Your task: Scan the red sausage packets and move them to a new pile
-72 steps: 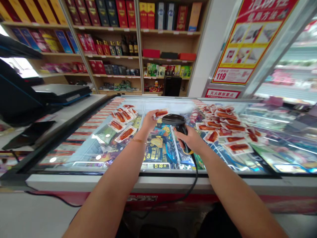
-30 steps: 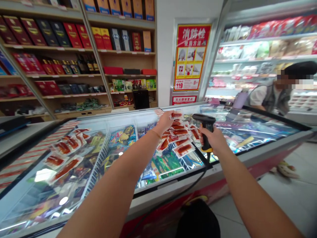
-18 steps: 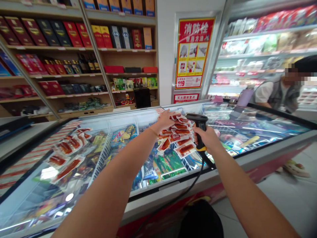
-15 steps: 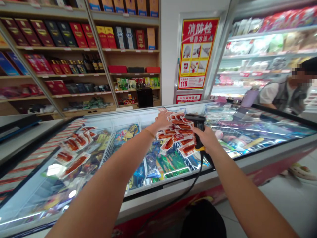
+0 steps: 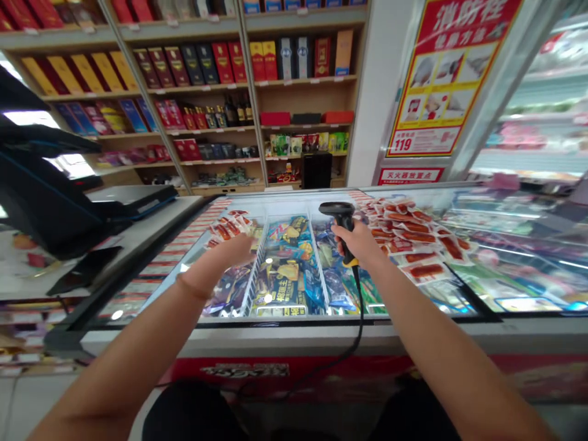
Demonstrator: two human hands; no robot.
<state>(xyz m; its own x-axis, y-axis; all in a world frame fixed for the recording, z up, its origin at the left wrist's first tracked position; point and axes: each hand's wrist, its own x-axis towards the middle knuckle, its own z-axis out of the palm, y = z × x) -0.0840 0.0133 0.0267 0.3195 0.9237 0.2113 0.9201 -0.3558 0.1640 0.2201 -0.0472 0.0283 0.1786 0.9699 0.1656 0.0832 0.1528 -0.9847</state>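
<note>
My right hand [image 5: 361, 242] is wrapped around the handle of a black barcode scanner [image 5: 337, 209], whose cable hangs down in front of the freezer. To its right, many vacuum-packed sausages [image 5: 413, 236] lie in an overlapping pile on the glass lid. My left hand [image 5: 236, 248] is at a smaller group of sausage packs [image 5: 228, 228] on the left part of the lid. Motion blurs its fingers, so whether they grip a pack cannot be made out.
A chest freezer [image 5: 275, 340] with a glass top spans the view, bagged ice creams [image 5: 289, 275] in wire baskets inside. On the left counter stand a scale [image 5: 133, 199] and a dark screen-like device [image 5: 41, 177]. Shelves of boxes [image 5: 193, 64] line the back wall.
My left hand has moved from the right-hand sausage pile to the group on the left. The scanner stays in my right hand, now left of the pile. The view has turned left.
</note>
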